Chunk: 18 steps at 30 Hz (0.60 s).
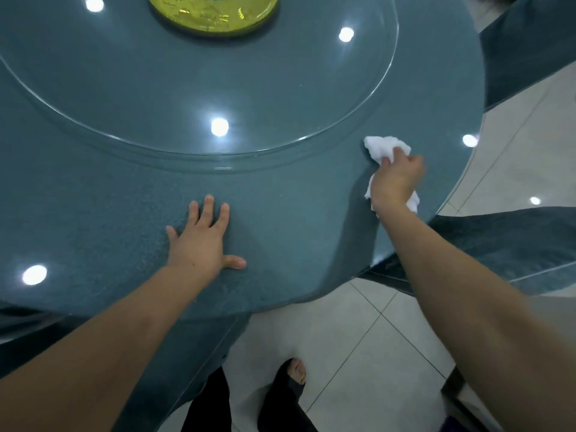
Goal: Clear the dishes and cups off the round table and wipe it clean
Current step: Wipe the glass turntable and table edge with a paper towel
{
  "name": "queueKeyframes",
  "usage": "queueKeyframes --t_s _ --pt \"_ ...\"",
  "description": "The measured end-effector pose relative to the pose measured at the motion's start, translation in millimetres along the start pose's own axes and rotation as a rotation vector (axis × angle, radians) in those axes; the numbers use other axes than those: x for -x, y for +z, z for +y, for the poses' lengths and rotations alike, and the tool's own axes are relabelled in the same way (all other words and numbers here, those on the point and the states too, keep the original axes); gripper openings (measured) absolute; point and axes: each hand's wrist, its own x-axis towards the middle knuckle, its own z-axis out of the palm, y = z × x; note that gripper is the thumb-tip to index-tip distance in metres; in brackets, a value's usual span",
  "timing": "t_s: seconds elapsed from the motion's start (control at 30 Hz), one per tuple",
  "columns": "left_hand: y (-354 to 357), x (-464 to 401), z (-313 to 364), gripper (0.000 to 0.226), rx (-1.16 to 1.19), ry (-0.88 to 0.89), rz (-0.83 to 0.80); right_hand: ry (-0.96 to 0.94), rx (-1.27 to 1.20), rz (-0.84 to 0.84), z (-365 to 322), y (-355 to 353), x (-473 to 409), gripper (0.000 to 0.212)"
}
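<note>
A crumpled white tissue [385, 151] is gripped in the right hand [396, 182] and pressed to the blue-green round worktop [296, 213] near its right edge, just outside the glass turntable [280, 98]. The left hand [202, 241] is laid flat on the worktop, fingers spread and straight, holding nothing. A yellow hub [212, 14] is seen at the turntable's centre.
</note>
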Motion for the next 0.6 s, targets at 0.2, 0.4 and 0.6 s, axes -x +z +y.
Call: queueKeyframes --t_s 0.2,0.4,0.6 --pt "-1 0 1 0.129 0.003 -0.018 -0.009 -0.73 -0.095 -0.279 -42 23 105 0.035" --pt "1 -1 -1 0.128 -0.001 -0.014 0.011 -0.619 -0.002 -0.299 12 -8 40 0.031" --pt "2 -5 -1 0.127 0.02 -0.02 0.012 -0.227 0.017 -0.095 -70 50 -1 0.023"
